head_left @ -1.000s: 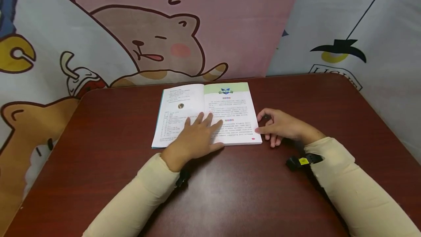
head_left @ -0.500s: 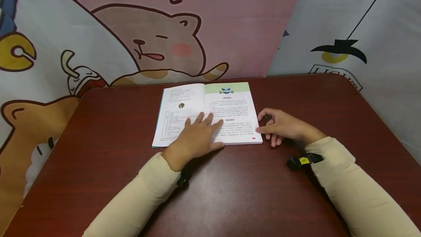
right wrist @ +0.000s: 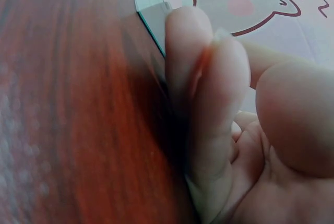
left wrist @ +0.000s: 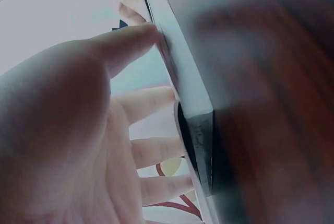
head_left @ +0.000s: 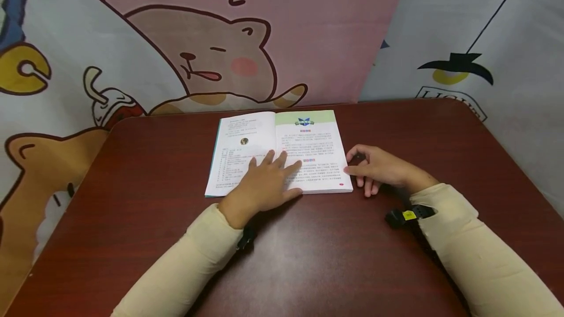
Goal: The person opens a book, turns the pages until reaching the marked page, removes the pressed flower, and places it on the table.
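An open book [head_left: 306, 141] with printed text, green-topped on its right page, lies near the table's far edge. Across its lower middle rests my left hand [head_left: 262, 185], flat with the fingers spread and the thumb by the bottom edge. In the left wrist view, the left fingers [left wrist: 154, 151] reach over the page beside the thick book block. My right hand [head_left: 374, 168] is at the book's right edge, thumb and forefinger pinching the page edge near the lower corner, other fingers curled below. Those curled fingers [right wrist: 219, 88] hide the thumb tip and the pinch in the right wrist view.
The dark red-brown table [head_left: 145, 170] spreads around the book on all sides. Behind it hangs a cloth backdrop [head_left: 335, 28] with cartoon animals. Black wrist cameras sit under both pale sleeves, the right one [head_left: 396, 217] close to the tabletop.
The right thumb has slid slightly up along the page edge. The left hand stays in place on the book, and the whole view has shifted a little.
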`<state>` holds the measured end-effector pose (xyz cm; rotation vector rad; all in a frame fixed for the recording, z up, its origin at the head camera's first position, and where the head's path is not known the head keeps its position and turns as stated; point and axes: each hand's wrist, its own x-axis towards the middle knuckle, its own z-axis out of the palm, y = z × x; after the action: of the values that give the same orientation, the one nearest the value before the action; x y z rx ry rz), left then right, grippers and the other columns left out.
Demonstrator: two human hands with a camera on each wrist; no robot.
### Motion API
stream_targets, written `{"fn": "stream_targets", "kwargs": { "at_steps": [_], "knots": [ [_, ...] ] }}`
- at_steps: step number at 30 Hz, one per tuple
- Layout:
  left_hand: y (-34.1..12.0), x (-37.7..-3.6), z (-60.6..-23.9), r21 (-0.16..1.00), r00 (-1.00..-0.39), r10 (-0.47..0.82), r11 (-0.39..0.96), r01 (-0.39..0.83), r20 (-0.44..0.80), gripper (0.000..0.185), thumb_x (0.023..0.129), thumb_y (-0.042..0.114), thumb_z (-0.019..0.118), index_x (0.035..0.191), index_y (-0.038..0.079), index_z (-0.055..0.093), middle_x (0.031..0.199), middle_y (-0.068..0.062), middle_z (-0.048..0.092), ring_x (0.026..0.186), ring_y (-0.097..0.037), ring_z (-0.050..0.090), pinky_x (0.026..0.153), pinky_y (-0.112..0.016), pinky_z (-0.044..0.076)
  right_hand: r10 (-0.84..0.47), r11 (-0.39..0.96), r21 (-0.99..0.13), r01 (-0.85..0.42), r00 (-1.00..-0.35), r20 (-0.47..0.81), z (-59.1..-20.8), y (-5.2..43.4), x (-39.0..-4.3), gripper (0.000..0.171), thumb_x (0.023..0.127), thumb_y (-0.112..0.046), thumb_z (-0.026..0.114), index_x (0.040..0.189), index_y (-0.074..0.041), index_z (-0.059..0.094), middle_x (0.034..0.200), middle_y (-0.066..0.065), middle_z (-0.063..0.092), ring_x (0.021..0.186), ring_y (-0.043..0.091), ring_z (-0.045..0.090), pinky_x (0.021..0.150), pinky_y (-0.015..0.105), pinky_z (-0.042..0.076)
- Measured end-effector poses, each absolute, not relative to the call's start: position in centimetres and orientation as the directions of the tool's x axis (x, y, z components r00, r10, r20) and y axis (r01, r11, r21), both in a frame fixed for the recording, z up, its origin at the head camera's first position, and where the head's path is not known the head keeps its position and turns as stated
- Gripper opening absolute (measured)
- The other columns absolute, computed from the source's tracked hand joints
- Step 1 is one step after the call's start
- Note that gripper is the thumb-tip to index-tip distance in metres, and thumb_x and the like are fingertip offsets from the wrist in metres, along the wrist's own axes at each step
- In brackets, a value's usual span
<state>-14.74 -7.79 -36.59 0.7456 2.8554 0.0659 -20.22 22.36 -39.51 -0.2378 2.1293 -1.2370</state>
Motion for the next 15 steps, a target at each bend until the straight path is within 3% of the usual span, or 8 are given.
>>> {"fn": "stream_targets", "kwargs": {
  "at_steps": [9,15],
  "knots": [
    [-7.84,-14.86,-36.59,0.093,-0.851,0.493,0.870,0.484,-0.182,0.066,0.097,0.060,0.051,0.155,0.032,0.037,0.162,-0.012,0.034,0.149,-0.040,0.031,0.111,-0.068,0.031,-0.457,0.486,-0.842,0.234,-0.753,-0.473,-39.68,22.58,-20.24,0.035,0.106,-0.026,0.048,0.132,-0.004,0.040,0.068,0.012,0.060,0.047,0.023,0.065,0.045,0.036,0.054],
    [-8.01,-14.93,-36.48,0.112,-0.838,0.506,0.862,0.494,-0.202,0.064,0.098,0.055,0.050,0.156,0.032,0.036,0.163,-0.013,0.032,0.150,-0.040,0.028,0.112,-0.069,0.029,-0.462,0.473,-0.848,0.239,-0.752,-0.470,-39.74,22.64,-20.19,0.034,0.107,-0.026,0.045,0.133,-0.005,0.039,0.068,0.012,0.060,0.046,0.023,0.065,0.045,0.036,0.054]
  ]
}}
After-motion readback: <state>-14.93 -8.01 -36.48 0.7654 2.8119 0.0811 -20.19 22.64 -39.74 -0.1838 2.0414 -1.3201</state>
